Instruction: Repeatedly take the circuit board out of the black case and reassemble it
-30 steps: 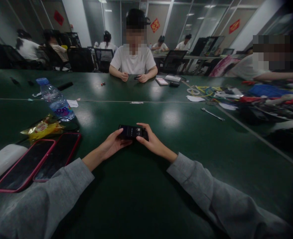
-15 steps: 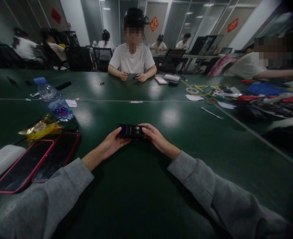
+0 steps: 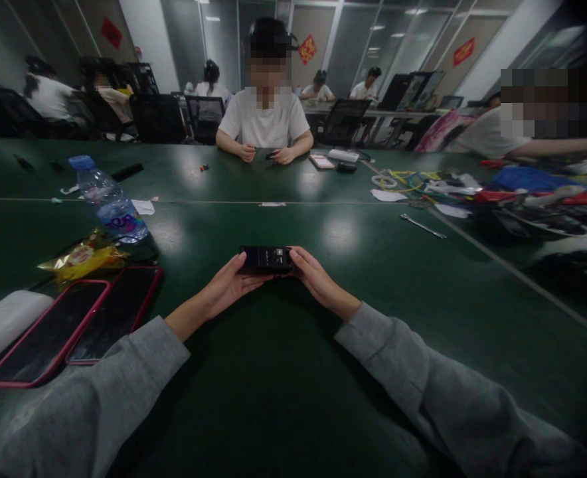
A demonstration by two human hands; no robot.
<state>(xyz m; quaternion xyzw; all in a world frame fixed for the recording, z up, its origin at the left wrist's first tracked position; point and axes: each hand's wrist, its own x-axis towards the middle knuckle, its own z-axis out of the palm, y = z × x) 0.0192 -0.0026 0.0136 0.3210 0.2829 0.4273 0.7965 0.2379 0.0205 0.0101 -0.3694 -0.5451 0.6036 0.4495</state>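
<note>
A small black box-shaped device (image 3: 266,258) with pale markings on its top sits low over the dark green table (image 3: 293,372), held lengthwise between both my hands. My left hand (image 3: 228,285) grips its left end, fingers curled under and thumb at the side. At the right end my right hand (image 3: 313,275) is closed on it, thumb on top. Grey sleeves cover both my forearms.
At the left lie two red-cased phones (image 3: 74,325), a white power bank (image 3: 2,325), a yellow snack packet (image 3: 82,255) and a water bottle (image 3: 109,199). A metal wrench (image 3: 423,226) and a cluttered pile (image 3: 522,199) lie at the right. A person in white (image 3: 266,116) sits opposite.
The black device has shifted slightly and now lies more level between my hands. My right thumb has settled onto its right end. The arms stay in place.
</note>
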